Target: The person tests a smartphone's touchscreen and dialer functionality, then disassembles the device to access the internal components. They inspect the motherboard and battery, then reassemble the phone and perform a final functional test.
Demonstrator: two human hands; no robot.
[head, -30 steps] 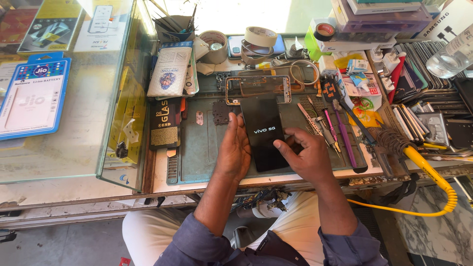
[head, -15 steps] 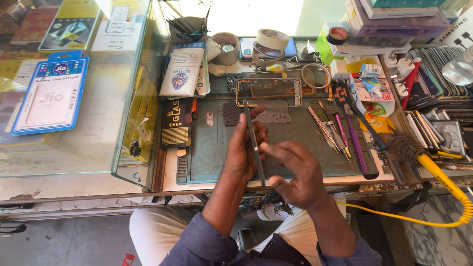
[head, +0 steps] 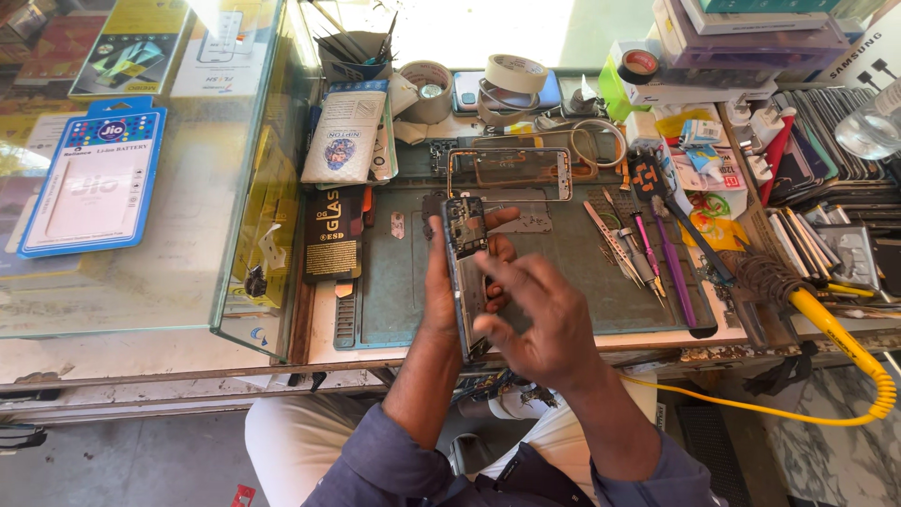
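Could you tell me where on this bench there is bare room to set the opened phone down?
The green work mat is bare left of the left hand, beside the black packet. Another open strip lies between the opened phone and the tweezers, below the phone frame. The back edge with tape rolls and the right side past the screwdrivers are crowded.

Bright daylight, blown-out glare at top, sharp focus, wide-angle edge distortion.

green work mat (head: 582, 282), yellow coiled cable (head: 845, 347)
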